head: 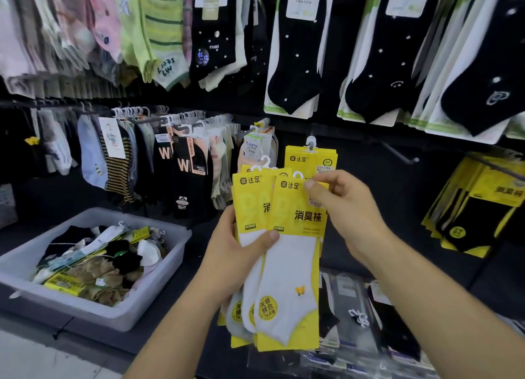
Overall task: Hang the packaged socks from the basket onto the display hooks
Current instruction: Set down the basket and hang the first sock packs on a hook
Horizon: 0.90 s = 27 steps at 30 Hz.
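Observation:
My left hand [240, 248] grips a fanned stack of yellow-and-white sock packs [287, 279] from the left, thumb across the front pack. My right hand [338, 208] pinches the top right corner of the front pack, beside its white plastic hanger [297, 175]. Just behind and above, several matching yellow packs [312, 158] hang on a display hook [311, 142]. The grey plastic basket [119, 313] stands at lower left, holding several mixed sock packs [93, 265].
Rows of hung socks fill the black wall: striped and black pairs at left [159, 157], black socks on white-green cards above [369, 66], yellow-black packs at right [480, 208]. A bare hook [403, 152] juts out right of the yellow packs. Dark packs lie below [369, 316].

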Motion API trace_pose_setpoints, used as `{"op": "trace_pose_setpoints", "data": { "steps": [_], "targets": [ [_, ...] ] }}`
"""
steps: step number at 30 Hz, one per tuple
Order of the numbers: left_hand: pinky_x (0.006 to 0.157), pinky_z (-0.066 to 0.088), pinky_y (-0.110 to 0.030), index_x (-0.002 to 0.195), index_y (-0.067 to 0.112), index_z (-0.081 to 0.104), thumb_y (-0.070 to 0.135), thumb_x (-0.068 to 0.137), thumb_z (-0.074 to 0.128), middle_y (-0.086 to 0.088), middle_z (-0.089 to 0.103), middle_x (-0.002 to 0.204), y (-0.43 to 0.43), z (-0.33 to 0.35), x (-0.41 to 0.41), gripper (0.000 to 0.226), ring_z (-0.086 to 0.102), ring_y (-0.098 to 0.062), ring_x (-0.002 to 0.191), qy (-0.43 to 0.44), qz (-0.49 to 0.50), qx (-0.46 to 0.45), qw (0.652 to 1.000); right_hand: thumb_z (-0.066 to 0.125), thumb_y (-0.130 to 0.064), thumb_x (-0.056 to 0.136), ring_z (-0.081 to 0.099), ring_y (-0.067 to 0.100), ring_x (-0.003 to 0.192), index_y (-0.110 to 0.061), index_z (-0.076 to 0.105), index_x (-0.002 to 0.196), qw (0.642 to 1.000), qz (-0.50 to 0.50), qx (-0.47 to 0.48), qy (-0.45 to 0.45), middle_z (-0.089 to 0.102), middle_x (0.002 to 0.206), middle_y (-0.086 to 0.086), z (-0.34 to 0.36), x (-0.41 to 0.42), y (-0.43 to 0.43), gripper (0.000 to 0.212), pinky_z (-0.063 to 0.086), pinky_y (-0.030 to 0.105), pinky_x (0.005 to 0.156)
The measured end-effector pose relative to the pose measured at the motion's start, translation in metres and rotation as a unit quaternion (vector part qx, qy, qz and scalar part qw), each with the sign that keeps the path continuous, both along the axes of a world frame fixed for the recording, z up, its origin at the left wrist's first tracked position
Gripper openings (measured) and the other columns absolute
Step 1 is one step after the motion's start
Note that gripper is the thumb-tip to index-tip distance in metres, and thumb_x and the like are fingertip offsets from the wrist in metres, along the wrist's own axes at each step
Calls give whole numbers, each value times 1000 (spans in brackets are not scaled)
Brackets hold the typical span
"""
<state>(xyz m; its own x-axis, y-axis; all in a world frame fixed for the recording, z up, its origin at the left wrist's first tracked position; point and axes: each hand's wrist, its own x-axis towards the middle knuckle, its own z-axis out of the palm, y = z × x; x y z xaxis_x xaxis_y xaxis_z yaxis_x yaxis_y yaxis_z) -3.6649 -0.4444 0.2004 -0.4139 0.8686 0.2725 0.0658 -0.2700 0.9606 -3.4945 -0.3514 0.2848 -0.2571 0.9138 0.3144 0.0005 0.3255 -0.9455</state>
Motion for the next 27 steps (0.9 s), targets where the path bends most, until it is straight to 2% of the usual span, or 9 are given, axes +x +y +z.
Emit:
{"op": "trace_pose_setpoints", "data": {
  "steps": [3,7,11,13,17,19,23,25,27],
  "targets": [
    [71,60,-16,117,48,60,44,70,89,23,78,109,0,0,-1,55,77,0,97,4,-3,1,1000,75,-26,88,67,0,77,-23,73,86,996,12,38,-80,72,92,-4,17,0,7,4,48,9,57],
    [75,63,-24,120,42,60,44,73,94,18,79,112,1,0,-5,58,77,-4,101,9,4,4,1000,75,-26,89,63,-2,70,-21,75,81,990,45,38,-132,72,89,2,27,0,13,9,46,8,56],
    [74,62,-20,120,40,61,41,73,95,16,80,111,2,-2,-9,58,78,-6,100,15,4,3,1000,76,-27,87,69,8,91,-19,76,82,987,59,13,-149,75,97,1,35,-3,17,10,50,20,71],
    [75,62,-19,123,40,61,43,73,94,17,79,112,2,-1,-10,60,77,-4,101,23,3,1,1000,75,-24,87,69,12,95,-19,75,79,988,52,2,-144,76,97,-1,37,-5,18,10,49,23,73],
    [73,63,-23,122,43,60,57,65,89,21,78,112,1,-1,-9,66,77,-2,100,23,13,0,1000,70,-22,92,67,12,85,-18,73,79,993,-8,-3,-117,74,97,2,40,-1,22,13,49,14,54],
    [71,63,-23,120,43,59,50,71,95,23,78,110,1,-2,-11,61,76,0,98,29,28,-1,999,67,-20,94,66,13,78,-18,72,79,995,-56,3,-83,73,95,5,43,2,27,16,48,11,46],
    [68,60,-18,121,44,57,32,87,86,28,76,108,0,-3,-19,47,75,4,95,61,50,-13,997,65,-23,95,60,0,59,-23,70,78,981,-129,99,-109,71,82,-1,53,0,37,18,45,11,45],
    [65,59,-13,122,42,57,30,89,84,30,75,106,-2,-1,-23,44,74,6,93,65,54,-14,996,66,-23,95,57,-4,54,-24,70,77,973,-135,138,-127,67,75,-5,56,-5,39,18,48,13,47],
    [64,58,-12,122,36,59,25,90,84,27,77,105,-5,1,-26,42,75,3,91,42,49,-12,998,66,-24,95,59,0,61,-25,70,77,967,-136,160,-147,67,75,-6,57,-11,41,18,53,22,58]
  ]
}}
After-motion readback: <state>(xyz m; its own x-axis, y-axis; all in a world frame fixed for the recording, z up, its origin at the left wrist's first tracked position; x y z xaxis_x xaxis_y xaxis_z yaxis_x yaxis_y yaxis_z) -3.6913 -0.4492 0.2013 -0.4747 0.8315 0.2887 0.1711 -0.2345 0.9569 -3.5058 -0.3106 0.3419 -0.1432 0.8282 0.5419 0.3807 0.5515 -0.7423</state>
